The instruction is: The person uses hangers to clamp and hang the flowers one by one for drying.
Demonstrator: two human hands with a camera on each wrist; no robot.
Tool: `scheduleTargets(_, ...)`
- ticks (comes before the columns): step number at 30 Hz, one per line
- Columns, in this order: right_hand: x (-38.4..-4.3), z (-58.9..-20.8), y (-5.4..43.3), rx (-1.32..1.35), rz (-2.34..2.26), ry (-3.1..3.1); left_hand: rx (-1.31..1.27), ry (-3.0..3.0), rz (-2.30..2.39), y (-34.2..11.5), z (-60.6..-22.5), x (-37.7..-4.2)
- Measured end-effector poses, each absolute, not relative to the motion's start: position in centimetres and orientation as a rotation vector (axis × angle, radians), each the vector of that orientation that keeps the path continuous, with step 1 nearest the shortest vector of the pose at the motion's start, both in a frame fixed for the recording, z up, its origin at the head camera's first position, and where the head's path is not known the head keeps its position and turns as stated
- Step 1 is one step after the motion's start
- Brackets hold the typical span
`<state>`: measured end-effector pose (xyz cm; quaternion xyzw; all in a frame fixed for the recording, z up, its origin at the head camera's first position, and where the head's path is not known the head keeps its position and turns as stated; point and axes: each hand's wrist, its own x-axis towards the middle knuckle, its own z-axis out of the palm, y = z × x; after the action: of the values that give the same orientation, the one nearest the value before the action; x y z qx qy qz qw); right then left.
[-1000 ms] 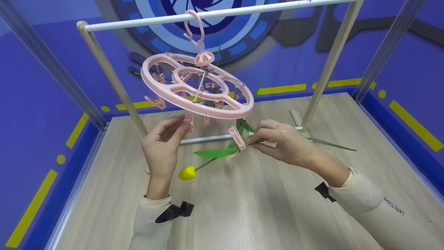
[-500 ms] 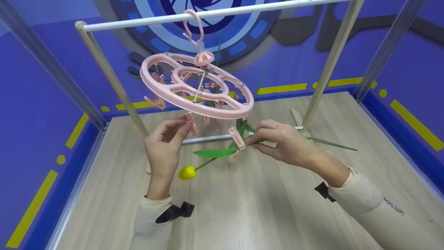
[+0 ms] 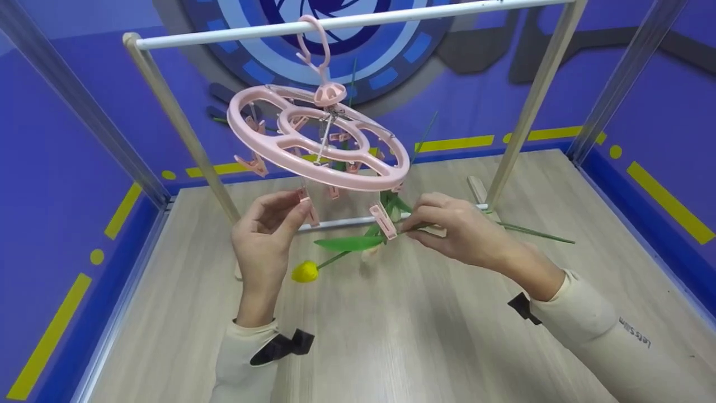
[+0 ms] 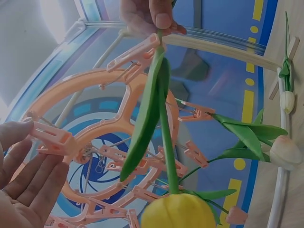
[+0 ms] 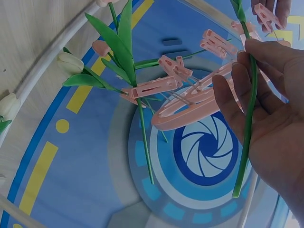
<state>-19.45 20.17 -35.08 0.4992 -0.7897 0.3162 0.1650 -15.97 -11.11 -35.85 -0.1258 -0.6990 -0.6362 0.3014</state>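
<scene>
My left hand (image 3: 263, 240) pinches a pink clothespin (image 3: 309, 210) below the near rim of a round pink clip hanger (image 3: 330, 178). Between the thumb and fingers of my right hand (image 3: 456, 226) is the green stem of a yellow tulip (image 3: 305, 271), whose bloom points left and down. The stem's lower part (image 5: 249, 133) runs along the right palm. Another clothespin (image 3: 383, 221) hangs against this stem beside the right fingertips; I cannot tell whether it clamps it. White tulips (image 4: 285, 152) and a pinkish one (image 4: 235, 214) hang behind, from other clips.
The hanger hooks over a white bar (image 3: 425, 14) on wooden posts (image 3: 531, 106). A lower white rod (image 3: 341, 222) crosses behind the hands. One stem (image 3: 537, 232) lies on the wood-grain table (image 3: 380, 336) at the right. Blue printed walls (image 3: 72, 184) enclose the sides and back.
My left hand has drawn its clothespin slightly downward from the hanger and shifted a little right. The yellow bloom has risen slightly. My right hand stays almost in place.
</scene>
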Motion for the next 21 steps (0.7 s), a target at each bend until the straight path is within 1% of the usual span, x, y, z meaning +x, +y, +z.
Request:
scheduleTargets(11, -19.5, -34.9, 20.6, 1.425, 0.856, -2.342, -0.374, -1.884, -1.749, -10.9, -35.3, -15.5)
scheduleTargets(21, -19.1, -34.5, 21.8, 1.264, 0.847, -2.561, -0.369, -1.953, -1.711, -10.9, -35.7, -15.2)
